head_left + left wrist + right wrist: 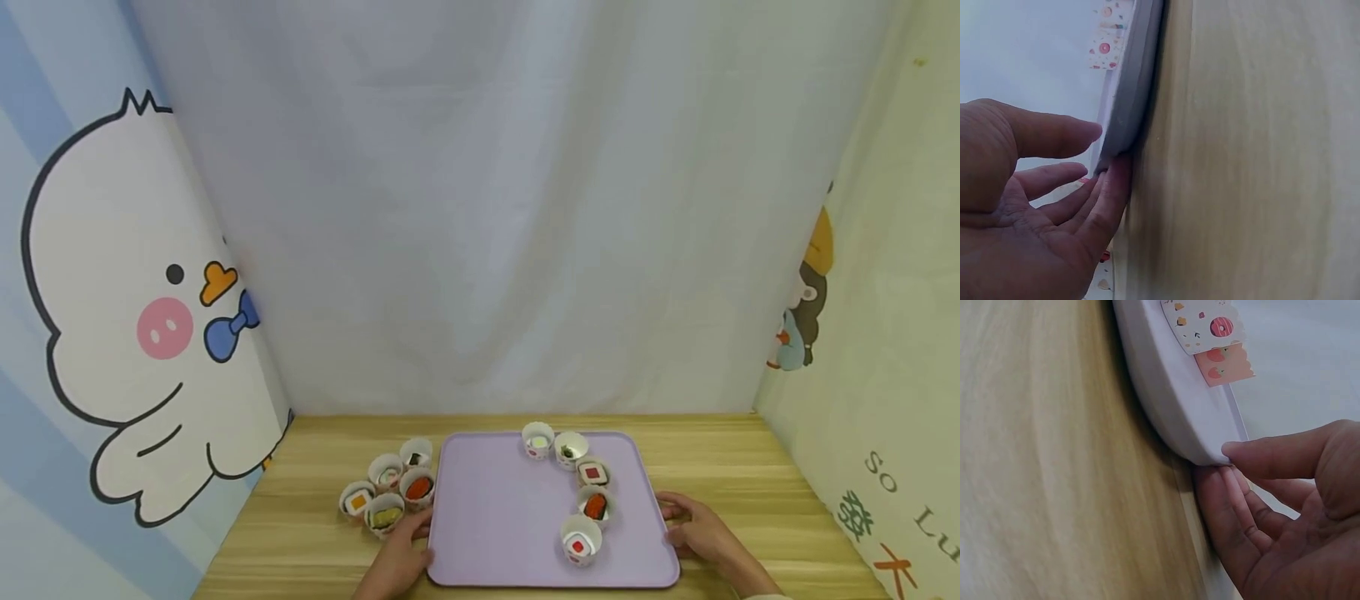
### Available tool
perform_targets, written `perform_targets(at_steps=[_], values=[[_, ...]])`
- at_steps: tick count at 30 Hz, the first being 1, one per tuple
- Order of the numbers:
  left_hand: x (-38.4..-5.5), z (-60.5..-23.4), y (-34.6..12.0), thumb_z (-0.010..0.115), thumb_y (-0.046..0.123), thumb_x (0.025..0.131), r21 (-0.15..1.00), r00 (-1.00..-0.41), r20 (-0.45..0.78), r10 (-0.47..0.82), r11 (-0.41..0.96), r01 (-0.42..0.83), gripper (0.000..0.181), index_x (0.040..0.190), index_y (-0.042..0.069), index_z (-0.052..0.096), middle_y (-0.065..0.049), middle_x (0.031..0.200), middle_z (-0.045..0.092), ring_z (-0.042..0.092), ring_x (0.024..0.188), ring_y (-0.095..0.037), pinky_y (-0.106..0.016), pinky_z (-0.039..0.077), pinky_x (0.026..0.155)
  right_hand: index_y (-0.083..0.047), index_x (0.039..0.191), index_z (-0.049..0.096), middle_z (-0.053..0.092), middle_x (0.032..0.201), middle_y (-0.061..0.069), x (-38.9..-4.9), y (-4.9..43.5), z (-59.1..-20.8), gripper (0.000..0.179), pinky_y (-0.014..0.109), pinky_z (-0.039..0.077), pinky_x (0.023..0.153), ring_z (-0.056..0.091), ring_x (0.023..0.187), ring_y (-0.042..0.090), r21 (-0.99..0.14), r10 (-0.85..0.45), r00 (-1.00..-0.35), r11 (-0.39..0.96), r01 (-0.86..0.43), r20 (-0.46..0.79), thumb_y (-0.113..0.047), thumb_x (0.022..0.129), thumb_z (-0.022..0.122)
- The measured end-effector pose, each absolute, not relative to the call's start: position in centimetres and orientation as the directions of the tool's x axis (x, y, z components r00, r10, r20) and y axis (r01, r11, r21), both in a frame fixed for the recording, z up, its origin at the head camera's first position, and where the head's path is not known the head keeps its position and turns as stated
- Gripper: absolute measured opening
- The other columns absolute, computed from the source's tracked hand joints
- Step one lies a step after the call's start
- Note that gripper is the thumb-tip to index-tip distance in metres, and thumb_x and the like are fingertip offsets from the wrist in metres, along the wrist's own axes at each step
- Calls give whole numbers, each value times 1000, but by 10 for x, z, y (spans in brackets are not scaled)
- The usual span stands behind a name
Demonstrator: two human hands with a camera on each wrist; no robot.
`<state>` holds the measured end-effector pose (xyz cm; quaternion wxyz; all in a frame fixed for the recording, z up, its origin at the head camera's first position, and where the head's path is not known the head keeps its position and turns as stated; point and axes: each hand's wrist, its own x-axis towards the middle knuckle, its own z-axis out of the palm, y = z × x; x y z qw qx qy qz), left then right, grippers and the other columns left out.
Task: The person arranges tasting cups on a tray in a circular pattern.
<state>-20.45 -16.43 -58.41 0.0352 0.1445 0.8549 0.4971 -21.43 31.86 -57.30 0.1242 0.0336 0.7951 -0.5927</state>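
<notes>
A lilac rectangular tray (495, 517) lies on the wooden table, bearing a curved row of several paper cups on its right half. Each cup has a sushi piece in it, such as a red-topped sushi (596, 506). At the tray's left edge, my left hand (399, 560) holds the rim, fingers under it and thumb tip beside it in the left wrist view. The right hand (697, 527) grips the opposite edge. Seen from the right wrist, its thumb (1260, 452) presses the rim from above and its fingers (1225, 512) reach underneath.
Left of the tray, close to my left hand, stands a cluster of several more sushi cups (385, 515). A pale curtain (480, 208) hangs behind the wooden table (712, 454). Printed cloth panels (112, 333) close off both sides.
</notes>
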Motion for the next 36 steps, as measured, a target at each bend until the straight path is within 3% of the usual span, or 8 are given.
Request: perform_targets(at_steps=[7, 22, 29, 33, 36], values=[[-200, -575, -167, 68, -2, 82, 857, -951, 37, 307, 480, 188, 60, 136, -14, 45, -35, 126, 53, 62, 108, -45, -40, 56, 83, 15, 143, 32, 54, 110, 19, -213, 316, -573, 76, 39, 58, 67, 62, 82, 19, -929, -70, -968, 304, 210, -242, 13, 72, 58], [-185, -534, -160, 70, 7, 87, 903, -961, 80, 264, 390, 183, 58, 139, 0, 47, -31, 142, 45, 50, 123, -52, -28, 57, 77, 13, 142, 36, 56, 109, 18, -214, 314, -573, 74, 40, 58, 67, 62, 81, 19, -924, -28, -969, 307, 227, -247, 14, 71, 59], [-181, -514, -170, 71, 8, 86, 916, -985, 66, 157, 382, 123, 60, 141, 7, 48, -26, 148, 42, 53, 124, -43, -22, 54, 79, 14, 142, 35, 56, 110, 21, -213, 313, -572, 74, 40, 58, 67, 62, 81, 20, -925, -29, -969, 305, 226, -246, 14, 71, 59], [-182, -509, -184, 72, 8, 86, 898, -993, 89, 75, 427, 112, 59, 141, 12, 50, -19, 147, 46, 54, 124, -39, -22, 54, 81, 14, 142, 35, 57, 111, 22, -213, 313, -571, 74, 41, 58, 68, 63, 80, 20, -924, -28, -968, 307, 228, -248, 14, 72, 59], [-183, -506, -194, 72, 8, 86, 885, -994, 105, 27, 454, 106, 58, 140, 13, 51, -15, 136, 55, 55, 123, -38, -26, 56, 81, 13, 142, 36, 57, 110, 21, -214, 313, -571, 74, 41, 58, 68, 64, 79, 20, -922, -12, -968, 309, 235, -251, 14, 72, 59]])
